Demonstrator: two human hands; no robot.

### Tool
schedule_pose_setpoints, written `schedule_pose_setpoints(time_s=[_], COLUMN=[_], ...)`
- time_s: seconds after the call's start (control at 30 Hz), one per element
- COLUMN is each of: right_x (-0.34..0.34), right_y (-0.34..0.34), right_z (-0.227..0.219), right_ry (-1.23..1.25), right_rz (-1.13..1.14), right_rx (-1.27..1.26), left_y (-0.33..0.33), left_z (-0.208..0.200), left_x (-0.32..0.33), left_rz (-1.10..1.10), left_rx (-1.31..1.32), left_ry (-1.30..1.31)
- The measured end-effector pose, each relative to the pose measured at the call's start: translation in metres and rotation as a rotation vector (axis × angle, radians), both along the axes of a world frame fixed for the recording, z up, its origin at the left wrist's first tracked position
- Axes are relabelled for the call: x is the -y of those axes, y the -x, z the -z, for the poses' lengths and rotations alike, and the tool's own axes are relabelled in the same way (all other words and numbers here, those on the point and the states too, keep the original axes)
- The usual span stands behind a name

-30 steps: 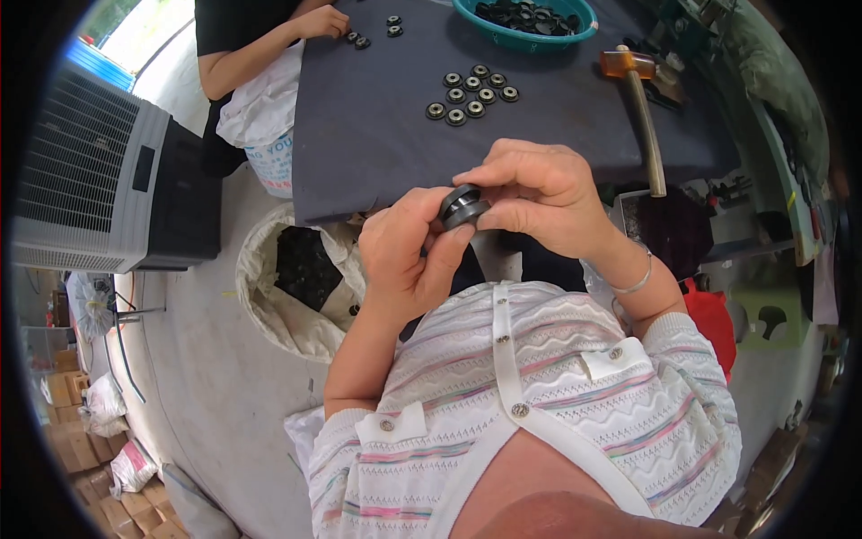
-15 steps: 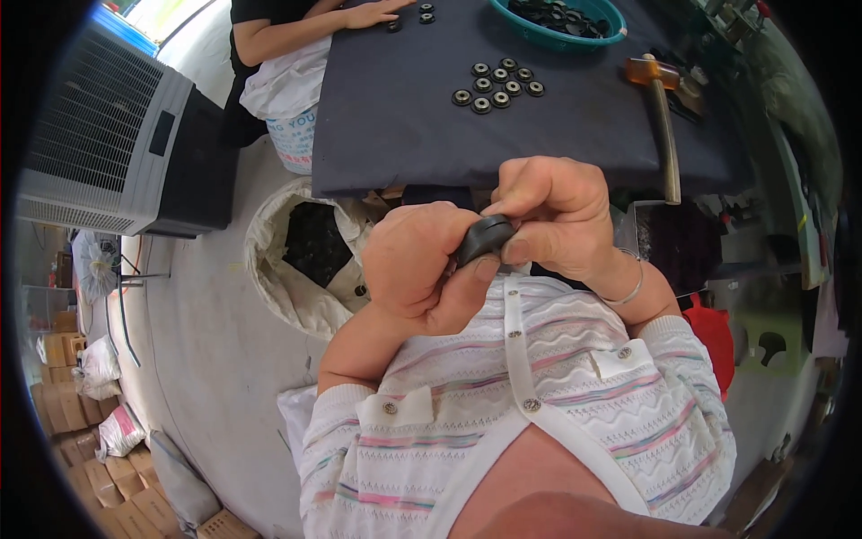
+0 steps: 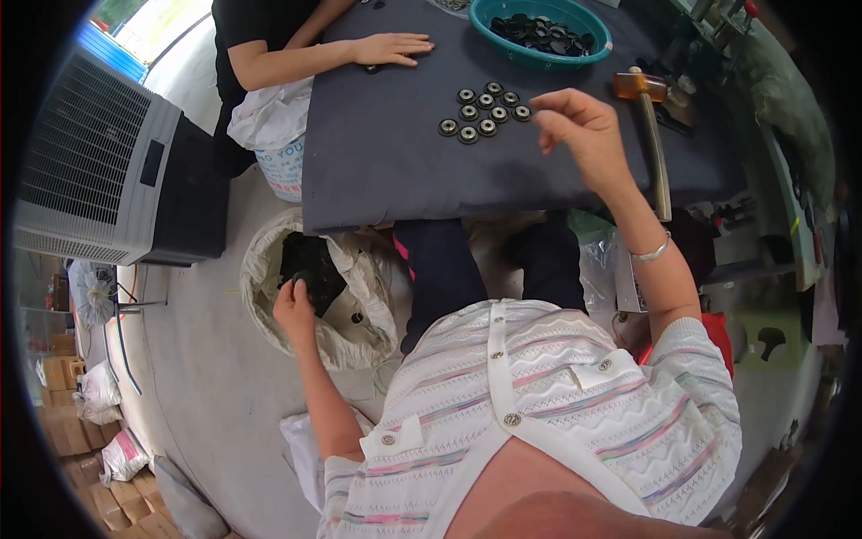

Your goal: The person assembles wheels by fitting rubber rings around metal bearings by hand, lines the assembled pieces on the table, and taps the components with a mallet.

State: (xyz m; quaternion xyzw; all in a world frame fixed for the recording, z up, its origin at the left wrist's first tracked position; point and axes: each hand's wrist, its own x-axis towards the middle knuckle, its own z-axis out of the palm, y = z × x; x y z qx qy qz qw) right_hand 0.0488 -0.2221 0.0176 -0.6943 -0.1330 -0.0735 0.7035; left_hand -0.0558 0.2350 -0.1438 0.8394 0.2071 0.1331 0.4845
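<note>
My left hand (image 3: 296, 314) is over the mouth of a white woven sack (image 3: 260, 256) on the floor, closed on a small black round part (image 3: 299, 279) at its fingertips. Black pieces (image 3: 310, 260) lie inside the sack. My right hand (image 3: 585, 135) hovers above the dark-covered table (image 3: 377, 171), thumb and forefinger apart, with nothing visible between them. Just left of its fingertips, several black wheel-like discs with metal centres (image 3: 486, 101) form a loose cluster.
A teal basin (image 3: 539, 61) of black parts stands at the table's far side. A mallet (image 3: 654, 135) lies at the right. Across the table, another person's hand (image 3: 391, 48) rests flat. A white and blue bag (image 3: 283, 166) and an air cooler (image 3: 108, 162) are at the left.
My hands have parted from the black part held between them in front of my chest. The left has gone down to the sack, the right out over the table.
</note>
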Motion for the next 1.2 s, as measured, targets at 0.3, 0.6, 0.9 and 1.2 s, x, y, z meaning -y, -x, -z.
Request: schedule_pose_setpoints(time_s=[0.3, 0.6, 0.9, 1.2], right_x=[0.062, 0.047, 0.054, 0.065], right_y=[-0.149, -0.270, -0.287, -0.268], right_z=[-0.021, 0.026, 0.044, 0.017], right_ry=[0.841, 1.610, 1.642, 1.309], right_rz=[0.335, 0.132, 0.024, 0.146], right_rx=[0.188, 0.003, 0.194, 0.209], left_y=[-0.082, -0.186, -0.209, -0.212], left_z=[-0.088, -0.077, -0.080, -0.092], left_x=[0.106, 0.223, 0.244, 0.235], left_rz=[0.326, 0.690, 0.749, 0.838], left_rx=[0.519, 0.504, 0.176, 0.086], left_ry=[-0.405, -0.319, -0.694, -0.451])
